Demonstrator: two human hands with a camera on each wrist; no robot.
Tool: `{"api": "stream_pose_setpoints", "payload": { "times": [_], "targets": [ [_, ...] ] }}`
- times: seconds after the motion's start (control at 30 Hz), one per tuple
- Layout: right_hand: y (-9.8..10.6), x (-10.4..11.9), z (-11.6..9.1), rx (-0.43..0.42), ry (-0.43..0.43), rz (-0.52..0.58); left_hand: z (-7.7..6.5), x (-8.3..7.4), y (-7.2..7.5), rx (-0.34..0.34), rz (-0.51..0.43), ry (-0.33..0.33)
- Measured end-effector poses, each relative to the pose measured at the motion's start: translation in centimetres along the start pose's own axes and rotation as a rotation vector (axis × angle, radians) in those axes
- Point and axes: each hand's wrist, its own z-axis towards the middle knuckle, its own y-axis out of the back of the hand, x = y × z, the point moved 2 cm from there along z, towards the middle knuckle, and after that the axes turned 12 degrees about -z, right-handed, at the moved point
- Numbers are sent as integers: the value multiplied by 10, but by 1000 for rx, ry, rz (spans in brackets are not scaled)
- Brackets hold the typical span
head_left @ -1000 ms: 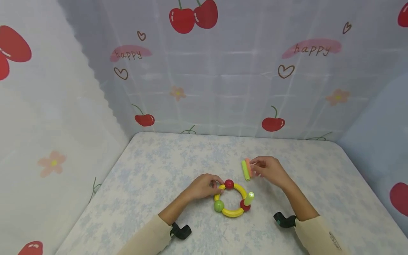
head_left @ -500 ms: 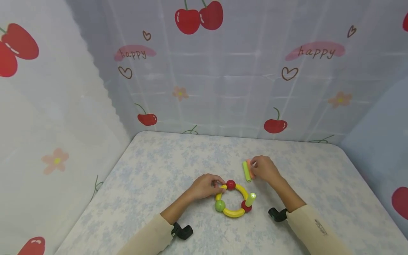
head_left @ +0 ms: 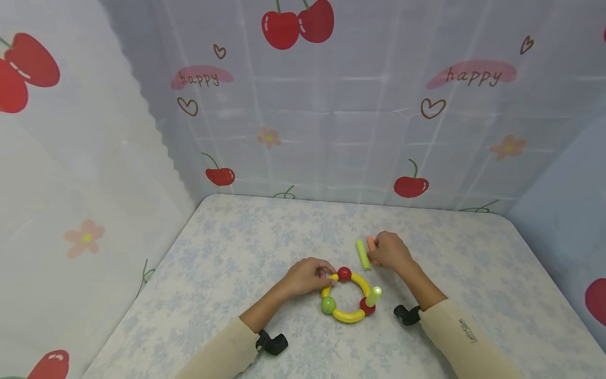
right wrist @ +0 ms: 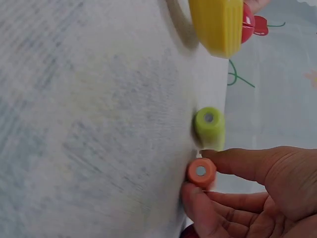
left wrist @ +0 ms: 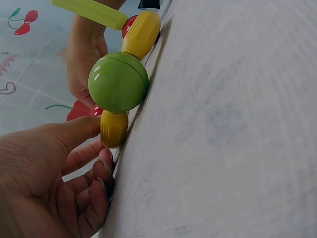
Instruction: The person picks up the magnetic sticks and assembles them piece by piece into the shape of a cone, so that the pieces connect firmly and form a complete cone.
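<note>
Cherry-printed sheeting (head_left: 303, 121) hangs behind a pale, blue-mottled counter (head_left: 265, 231), which I watch through head and wrist cameras. Toward the near side lies a ring (head_left: 349, 317) of yellow curved pieces and balls, with an upright green rod (head_left: 374, 296) standing on its lower red ball (head_left: 364, 306). At the ring's far left, the left hand (head_left: 304, 276) pinches a yellow arc (head_left: 326, 292) between thumb and index finger. Beyond the ring, the right hand (head_left: 390, 250) has its fingers pinching an orange rod (head_left: 372, 242); just beside that, apart from it, lies a loose green rod (head_left: 363, 255). I cannot tell whether the orange rod touches the counter.

I judge the step in hand to be picking up the orange rod. I'd want the pinch square across its body, the neighbouring rod undisturbed, and the end with the grey disc (right wrist: 200, 171) uncovered, since it may be magnetic and snatch at other pieces. I'd lift straight, then steady the ring lightly so no joint parts.
</note>
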Motion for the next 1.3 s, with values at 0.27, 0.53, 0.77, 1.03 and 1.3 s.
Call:
{"api": "stream_pose_setpoints", "payload": {
  "times": [0.27,0.53,0.77,1.03,1.3],
  "targets": [
    [-3,-3,0,0,8,18,0,0,-1,4,9,0],
    [2,-3,-11,-12,44,74,-1,-2,-2,2,3,1],
    [11,0,-25,-69,134,217,0,-2,-1,5,5,-5],
    [11,5,-40,-108,190,321,0,-2,1,13,8,-3],
    [9,6,-45,-146,240,386,0,0,0,9,12,2]
  ]
}}
